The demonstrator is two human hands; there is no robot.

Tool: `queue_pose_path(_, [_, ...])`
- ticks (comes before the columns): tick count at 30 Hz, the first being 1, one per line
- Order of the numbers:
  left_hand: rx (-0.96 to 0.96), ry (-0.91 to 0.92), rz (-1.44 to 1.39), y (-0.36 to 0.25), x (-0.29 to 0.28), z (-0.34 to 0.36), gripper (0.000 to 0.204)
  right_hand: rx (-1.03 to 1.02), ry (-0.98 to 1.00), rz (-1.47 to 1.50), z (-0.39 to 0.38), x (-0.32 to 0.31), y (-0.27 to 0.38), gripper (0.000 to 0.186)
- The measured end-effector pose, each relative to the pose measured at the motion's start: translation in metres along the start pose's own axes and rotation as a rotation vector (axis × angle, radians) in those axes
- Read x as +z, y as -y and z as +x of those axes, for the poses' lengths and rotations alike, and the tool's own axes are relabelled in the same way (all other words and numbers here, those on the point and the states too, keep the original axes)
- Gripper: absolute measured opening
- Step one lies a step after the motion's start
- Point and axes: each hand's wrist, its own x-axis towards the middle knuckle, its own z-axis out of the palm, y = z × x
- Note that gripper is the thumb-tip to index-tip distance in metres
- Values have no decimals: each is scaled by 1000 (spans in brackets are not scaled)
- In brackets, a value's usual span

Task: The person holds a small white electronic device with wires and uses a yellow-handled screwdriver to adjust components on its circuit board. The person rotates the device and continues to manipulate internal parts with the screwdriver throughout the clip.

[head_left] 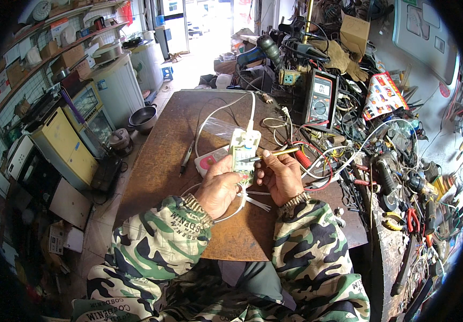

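Over the middle of the table, my left hand (218, 185) grips an opened white plastic housing (245, 140) with a circuit board showing inside. A white cable leaves its top, and white wires hang from its lower end. My right hand (281, 176) pinches a slim pointed tool (282, 152) with a golden shaft and a dark tip. That tip points left across the board; whether it touches cannot be told. Behind the left hand lies a white and pink casing (214, 158), partly hidden. Farther left rests a pencil-shaped tool (187, 159) on a cord.
The brown wooden table (156, 155) carries a clear plastic bag (222, 129). A multimeter (321, 99) stands at the back right among tangled leads. Pliers (413, 220) and other tools crowd the right side. A dark pan (143, 117) and a yellow cabinet (68, 142) are off to the left.
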Motion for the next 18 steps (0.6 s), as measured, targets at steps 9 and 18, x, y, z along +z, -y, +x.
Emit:
queue_pose_path(9, [7,-13,21,1,1,0,43,31,22,-46,-1,-2,2,19])
queue_pose_path(18, [-8,-13,29,0,0,-1,44,23,85,-10,-1,-2,2,19])
